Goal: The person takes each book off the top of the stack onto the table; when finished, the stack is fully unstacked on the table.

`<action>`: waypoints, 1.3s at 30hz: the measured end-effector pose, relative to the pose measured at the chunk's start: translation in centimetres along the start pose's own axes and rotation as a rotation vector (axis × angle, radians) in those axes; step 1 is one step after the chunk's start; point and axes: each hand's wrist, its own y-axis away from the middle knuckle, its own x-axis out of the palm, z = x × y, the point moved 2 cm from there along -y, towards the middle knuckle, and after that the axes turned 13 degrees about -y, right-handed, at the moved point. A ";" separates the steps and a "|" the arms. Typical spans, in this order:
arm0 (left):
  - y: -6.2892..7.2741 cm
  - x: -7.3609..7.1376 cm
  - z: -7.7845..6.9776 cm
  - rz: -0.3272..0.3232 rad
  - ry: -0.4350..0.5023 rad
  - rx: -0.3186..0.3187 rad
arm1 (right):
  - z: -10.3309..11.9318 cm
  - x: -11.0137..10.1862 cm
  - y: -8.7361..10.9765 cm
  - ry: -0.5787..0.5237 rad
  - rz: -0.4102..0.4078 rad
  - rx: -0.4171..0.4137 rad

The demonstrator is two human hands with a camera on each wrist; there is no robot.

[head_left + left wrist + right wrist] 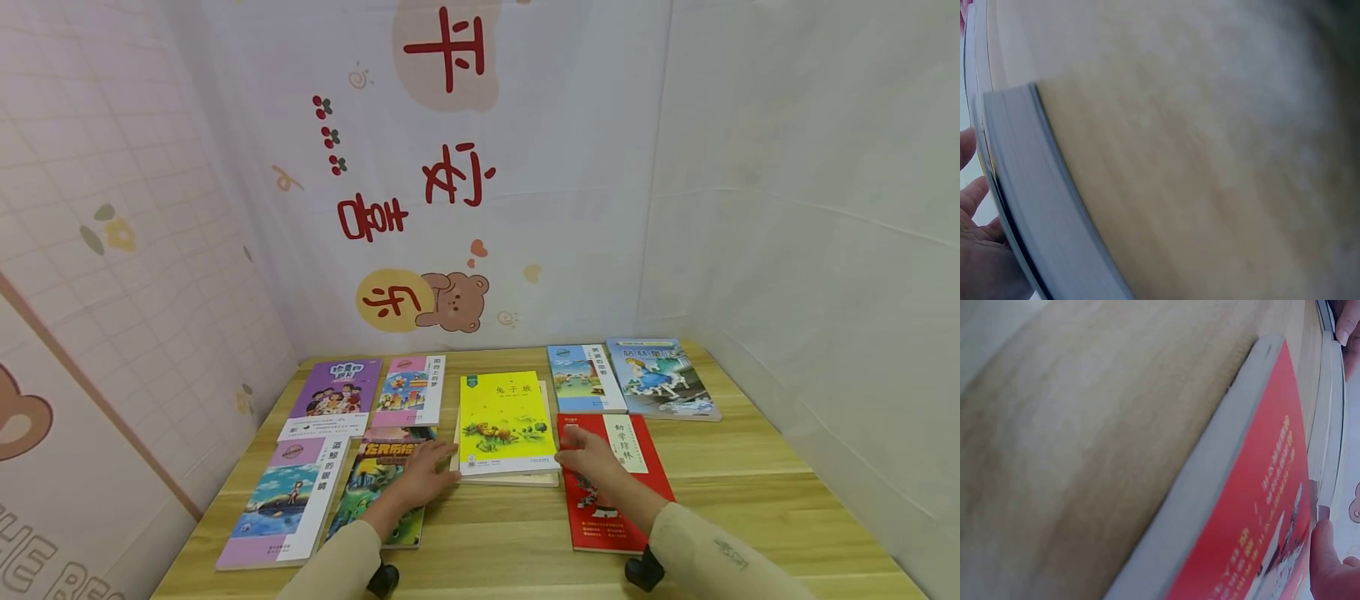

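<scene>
In the head view a yellow book [504, 417] lies on top of a pale-edged book [517, 480], which shows only at its borders. My left hand [426, 475] touches the stack's lower left corner, its wrist over a green dinosaur-cover book [405, 533]. At the lower right corner is my right hand [596, 460], above a red book [654, 471]. The right wrist view shows the right thumb [1322, 544] against the corner of the stack. Fingers of both hands look relaxed, not curled round the books.
On the left lie a purple book [333, 387], a pink-edged book [408, 392] and a whale-cover book [277, 500]. Two blue books [585, 379] are at the back right. Printed cloth [570, 167] walls the wooden table [487, 550] behind and at both sides.
</scene>
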 end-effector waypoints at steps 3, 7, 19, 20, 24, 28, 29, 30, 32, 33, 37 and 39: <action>0.0 0.0 0.0 0.003 -0.003 0.004 | -0.2 0.1 -0.2 0.000 -0.004 0.011; -0.1 0.1 0.2 -0.001 -0.005 0.010 | -0.4 0.2 -0.5 0.022 -0.008 0.030; -0.4 0.3 0.4 -0.005 -0.008 0.003 | -0.4 0.4 -1.0 0.062 0.005 0.068; -0.4 0.3 0.4 -0.005 -0.005 0.003 | -0.3 0.4 -1.0 0.059 0.004 0.069; -0.4 0.3 0.4 -0.007 -0.004 -0.005 | -0.2 0.5 -0.9 0.056 0.003 0.070; -0.4 0.4 0.5 -0.018 -0.011 -0.003 | -0.2 0.5 -0.9 0.064 -0.003 0.085; -0.5 0.4 0.5 -0.020 -0.011 -0.005 | -0.2 0.5 -0.9 0.063 -0.001 0.088; -0.5 0.4 0.5 -0.023 -0.010 -0.007 | -0.2 0.5 -0.9 0.064 -0.004 0.089; -0.5 0.4 0.5 -0.027 -0.013 -0.011 | -0.3 0.6 -0.9 0.062 -0.001 0.088; -0.5 0.4 0.5 -0.030 -0.016 -0.013 | -0.3 0.6 -0.9 0.059 -0.001 0.087; -0.5 0.4 0.5 -0.035 -0.028 -0.027 | -0.4 0.6 -0.9 0.050 -0.007 0.086; -0.5 0.4 0.5 -0.038 -0.032 -0.030 | -0.4 0.6 -0.9 0.050 -0.009 0.088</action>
